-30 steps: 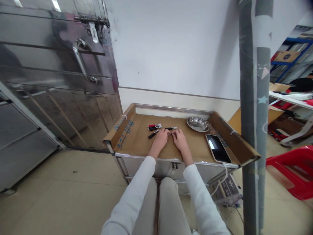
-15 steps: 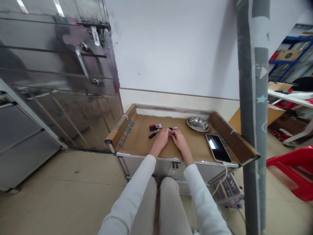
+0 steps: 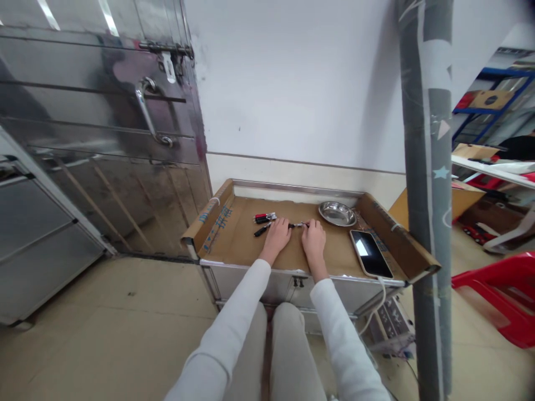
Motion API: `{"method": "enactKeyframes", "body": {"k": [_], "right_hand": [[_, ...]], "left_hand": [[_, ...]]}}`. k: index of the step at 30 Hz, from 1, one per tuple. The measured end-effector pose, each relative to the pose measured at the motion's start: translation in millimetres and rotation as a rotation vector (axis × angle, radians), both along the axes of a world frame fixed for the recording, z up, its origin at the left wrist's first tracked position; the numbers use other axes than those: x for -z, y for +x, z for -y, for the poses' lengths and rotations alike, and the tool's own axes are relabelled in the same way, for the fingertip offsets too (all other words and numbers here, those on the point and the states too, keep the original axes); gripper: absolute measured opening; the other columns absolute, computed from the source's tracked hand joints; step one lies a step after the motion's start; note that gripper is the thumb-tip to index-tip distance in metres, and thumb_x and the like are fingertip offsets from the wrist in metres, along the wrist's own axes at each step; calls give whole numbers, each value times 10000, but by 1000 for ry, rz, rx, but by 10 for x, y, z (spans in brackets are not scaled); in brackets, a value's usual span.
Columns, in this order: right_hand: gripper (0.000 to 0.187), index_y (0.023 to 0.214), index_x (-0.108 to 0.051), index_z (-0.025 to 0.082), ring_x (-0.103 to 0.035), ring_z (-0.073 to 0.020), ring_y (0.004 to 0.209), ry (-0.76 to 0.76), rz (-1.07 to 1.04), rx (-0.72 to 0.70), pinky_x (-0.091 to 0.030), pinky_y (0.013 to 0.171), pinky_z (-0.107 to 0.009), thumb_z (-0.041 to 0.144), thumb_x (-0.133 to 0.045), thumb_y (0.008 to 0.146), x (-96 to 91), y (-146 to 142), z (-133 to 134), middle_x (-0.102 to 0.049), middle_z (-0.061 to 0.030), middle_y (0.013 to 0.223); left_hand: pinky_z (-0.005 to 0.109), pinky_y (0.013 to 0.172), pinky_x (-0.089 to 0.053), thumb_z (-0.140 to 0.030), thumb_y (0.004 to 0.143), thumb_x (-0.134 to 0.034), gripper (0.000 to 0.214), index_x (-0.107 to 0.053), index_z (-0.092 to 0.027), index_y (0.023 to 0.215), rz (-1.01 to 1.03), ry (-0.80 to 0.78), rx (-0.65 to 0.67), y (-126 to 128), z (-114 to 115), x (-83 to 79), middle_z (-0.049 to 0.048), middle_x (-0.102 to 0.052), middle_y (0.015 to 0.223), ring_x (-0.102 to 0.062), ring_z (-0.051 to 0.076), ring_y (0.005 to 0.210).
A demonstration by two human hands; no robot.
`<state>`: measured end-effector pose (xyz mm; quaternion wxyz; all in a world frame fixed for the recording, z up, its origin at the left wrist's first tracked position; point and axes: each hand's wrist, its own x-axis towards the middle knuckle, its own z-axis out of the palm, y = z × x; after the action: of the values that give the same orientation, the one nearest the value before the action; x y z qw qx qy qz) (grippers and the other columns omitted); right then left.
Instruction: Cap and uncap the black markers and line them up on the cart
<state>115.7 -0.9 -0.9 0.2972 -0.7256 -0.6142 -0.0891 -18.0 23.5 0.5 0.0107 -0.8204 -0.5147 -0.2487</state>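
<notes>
My left hand (image 3: 277, 237) is closed over the left, black end of a slim pen-like stick (image 3: 296, 225). The fingers of my right hand (image 3: 313, 240) pinch its right, silver end. It lies level between the two hands, just above or on the cardboard; I cannot tell which. Just left of my left hand lies another black pen-like stick (image 3: 261, 231), partly hidden by the fingers. Behind it sits a small group of red and black sticks (image 3: 264, 217) with silver ends.
Cardboard (image 3: 238, 245) lines the tabletop, with raised flaps at both sides. A round steel dish (image 3: 337, 214) stands at the back right. Before it lies a phone (image 3: 371, 254) with a white cable (image 3: 379, 306). A wrapped grey pole (image 3: 430, 167) rises at the right.
My hands have moved apart from being pressed together. My right hand has shifted right, and the stick now shows between them. My left hand partly covers the lone black stick.
</notes>
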Motion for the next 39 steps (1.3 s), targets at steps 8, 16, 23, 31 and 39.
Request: {"method": "enactKeyframes", "body": {"k": [8, 16, 23, 31, 39], "right_hand": [[216, 1020, -588, 138, -579, -241, 913, -46, -34, 46, -347, 763, -316, 199, -395, 946, 14, 24, 3, -625, -145, 1005], [248, 1017, -600, 151, -595, -238, 881, 1, -77, 52, -355, 746, -310, 196, -366, 949, 41, 51, -6, -663, -142, 952], [254, 1013, -581, 153, -633, -223, 860, 42, -178, -110, -421, 770, -300, 196, -345, 932, 81, 72, -60, -693, -147, 956], [678, 1475, -106, 134, -661, -175, 985, 15, -328, -563, -500, 845, -293, 185, -369, 852, 59, 0, -45, -427, -194, 1465], [562, 1412, -300, 41, -560, -251, 1167, -38, -61, -268, -422, 952, -354, 160, -375, 868, 91, -25, -49, -538, -218, 1337]], "left_hand": [[357, 911, -424, -207, 946, -452, 141, -552, -155, 1030, -42, 45, -5, -10, -16, 36, 92, -605, 1047, -543, 225, 1029], [361, 914, -422, -208, 949, -461, 136, -551, -155, 1036, -10, 76, -12, -24, -40, 63, 90, -605, 1050, -545, 221, 1018], [361, 920, -435, -193, 951, -455, 144, -553, -155, 1050, 7, 63, 15, -36, -14, 13, 85, -611, 1050, -555, 218, 1024], [350, 928, -426, -179, 960, -404, 207, -538, -162, 1117, 7, 36, -35, -62, 79, -70, 96, -606, 1109, -566, 213, 1043], [417, 918, -410, -111, 937, -293, 327, -566, -100, 1116, 17, 40, -458, -90, 245, -46, 181, -595, 1103, -526, 287, 1074]]}}
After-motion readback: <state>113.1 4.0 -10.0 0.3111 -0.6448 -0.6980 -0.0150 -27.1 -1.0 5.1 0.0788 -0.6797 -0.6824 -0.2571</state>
